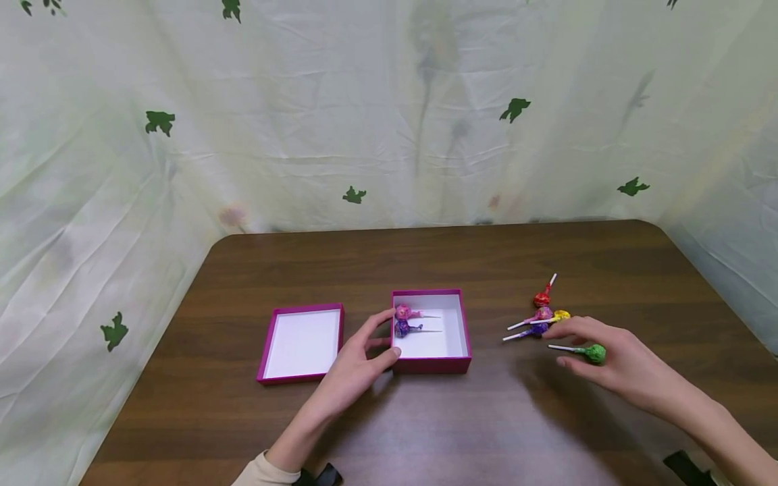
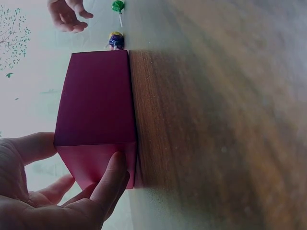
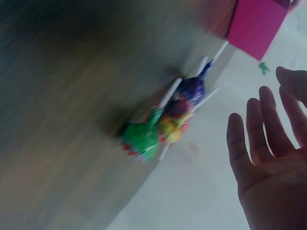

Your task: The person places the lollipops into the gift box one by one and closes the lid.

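My left hand (image 1: 358, 364) holds the left side of a magenta box (image 1: 430, 365). In the left wrist view its thumb is at the top corner and its fingers lie against the end wall. Inside the box, a pink lollipop (image 1: 404, 311) and a purple lollipop (image 1: 402, 328) lie side by side, sticks pointing right. My right hand (image 1: 626, 361) is above the table, thumb and fingers apart around a green lollipop (image 1: 594, 354). The right wrist view shows that hand apart from the green lollipop (image 3: 140, 139), palm bare.
Beyond my right hand lies a cluster with a red lollipop (image 1: 541, 298), a yellow lollipop (image 1: 562, 315) and pink and purple ones. Left of the box sits a white-lined magenta lid (image 1: 304, 343). A pale leaf-patterned curtain (image 1: 389, 121) hangs behind the brown wooden table (image 1: 474, 432).
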The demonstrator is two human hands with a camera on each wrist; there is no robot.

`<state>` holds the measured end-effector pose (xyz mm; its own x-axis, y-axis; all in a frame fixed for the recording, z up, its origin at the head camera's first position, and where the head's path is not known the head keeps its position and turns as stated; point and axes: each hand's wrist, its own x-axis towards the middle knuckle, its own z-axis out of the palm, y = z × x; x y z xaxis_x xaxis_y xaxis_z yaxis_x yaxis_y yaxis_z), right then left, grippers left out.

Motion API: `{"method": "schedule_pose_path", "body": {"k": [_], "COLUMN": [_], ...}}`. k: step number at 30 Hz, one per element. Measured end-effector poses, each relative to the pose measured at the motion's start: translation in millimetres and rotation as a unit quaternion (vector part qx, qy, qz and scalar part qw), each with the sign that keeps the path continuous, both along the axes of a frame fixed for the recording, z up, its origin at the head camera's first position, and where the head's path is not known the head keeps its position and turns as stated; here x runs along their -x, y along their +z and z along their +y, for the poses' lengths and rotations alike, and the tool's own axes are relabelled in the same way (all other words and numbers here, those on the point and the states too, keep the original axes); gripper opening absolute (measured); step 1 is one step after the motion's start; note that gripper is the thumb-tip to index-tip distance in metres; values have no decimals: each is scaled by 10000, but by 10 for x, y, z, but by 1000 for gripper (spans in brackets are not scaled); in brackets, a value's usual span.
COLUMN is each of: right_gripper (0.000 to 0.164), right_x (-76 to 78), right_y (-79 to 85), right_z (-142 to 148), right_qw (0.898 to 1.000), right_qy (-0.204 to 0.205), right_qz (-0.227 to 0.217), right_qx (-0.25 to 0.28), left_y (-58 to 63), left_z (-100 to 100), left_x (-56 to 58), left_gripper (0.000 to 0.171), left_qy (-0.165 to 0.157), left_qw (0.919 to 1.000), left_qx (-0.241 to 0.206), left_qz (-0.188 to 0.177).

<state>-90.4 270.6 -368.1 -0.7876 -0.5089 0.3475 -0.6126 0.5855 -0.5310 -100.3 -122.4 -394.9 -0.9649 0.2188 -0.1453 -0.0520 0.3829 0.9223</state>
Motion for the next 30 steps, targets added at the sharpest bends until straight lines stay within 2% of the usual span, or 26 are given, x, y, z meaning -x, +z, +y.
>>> {"method": "schedule_pose_path", "body": {"k": [8,14,22,30], "right_gripper": [54,50,45,41], "right_x": [64,72,84,80], "right_y": [-122,-206,-348,-432], "right_z": [226,408,621,682], "right_qw": [9997,9996,9981,9972], "right_qy": [38,-164,-327,-205], "right_qz": [222,157,-162,-650], "right_qx": [-96,-187,-489,-299], "left_y": [-2,-6,-9,-13], "left_z": [3,6,5,9], "left_x": [-3,-2,0,3], "left_gripper": [59,59,59,58], "left_qy": [18,36,46,57], "left_qw": [10000,10000,10000,9999], "left_qx": [-25,-30,27,17], "left_qz": [24,75,82,92]}}
